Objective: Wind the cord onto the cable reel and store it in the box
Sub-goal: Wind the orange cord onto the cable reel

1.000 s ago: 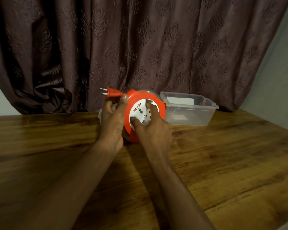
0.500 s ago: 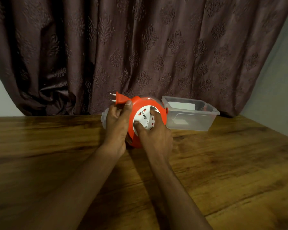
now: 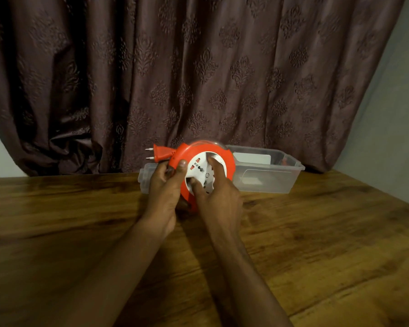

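Gripping the round orange plastic cable reel (image 3: 229, 159) from its left side, the left hand (image 3: 164, 188) has its fingers curled round the reel's rim, with the thumb pressed on the orange front edge. The reel stands on edge, its white socket face (image 3: 202, 172) turned toward the camera and its lower edge close to the wooden table (image 3: 316, 244); whether it touches the wood cannot be told, since the hands cover that part. The right hand (image 3: 220, 197) lies over the white face, index finger and thumb spread narrowly and pressed into it, the other fingers folded below.

The orange two-pin plug (image 3: 159, 154) sticks out from the reel's upper left, pins pointing left, just above the left hand. No loose length of cord shows; the cord seems wound inside the reel.

Behind the reel, near the far edge of the table, sits the clear plastic storage box (image 3: 276, 179), open at the top, with a white card-like piece and something small and orange inside, too dim to identify. A clear plastic part (image 3: 145, 181), perhaps the box's lid, shows just behind the left hand. A dark brown patterned curtain (image 3: 198, 79) hangs along the far edge, and a pale wall (image 3: 387, 119) stands beyond the right edge.
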